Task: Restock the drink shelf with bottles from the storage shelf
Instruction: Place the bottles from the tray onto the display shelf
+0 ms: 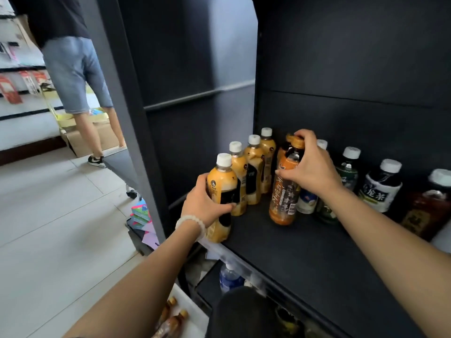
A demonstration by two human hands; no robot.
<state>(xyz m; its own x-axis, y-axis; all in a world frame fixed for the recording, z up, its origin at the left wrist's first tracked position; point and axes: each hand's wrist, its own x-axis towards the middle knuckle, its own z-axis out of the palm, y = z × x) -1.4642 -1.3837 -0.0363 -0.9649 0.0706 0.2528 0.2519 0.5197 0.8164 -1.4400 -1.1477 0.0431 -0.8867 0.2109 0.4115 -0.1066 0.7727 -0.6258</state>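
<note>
Nearest, both forearms reach up and forward over the dark shelf [305, 245]. At its front left corner the left hand [205, 203], with a pale bead bracelet [192, 222] on the wrist, wraps its fingers round the lower body of a milk tea bottle [223, 189]; that bottle stands nearly upright, white cap up, its base at the shelf's front edge. Behind it three more white-capped bottles [253, 172] of the same kind run in a row toward the back wall. Further in, near the middle of the shelf, the right hand [312, 167] grips the neck and shoulder of an orange-labelled bottle [284, 196], long axis vertical, orange cap up, base on the shelf. Along the right edge stand dark tea bottles [380, 189]. Far left, on the tiled floor, another person [73, 69] stands by cardboard boxes [80, 140].
</note>
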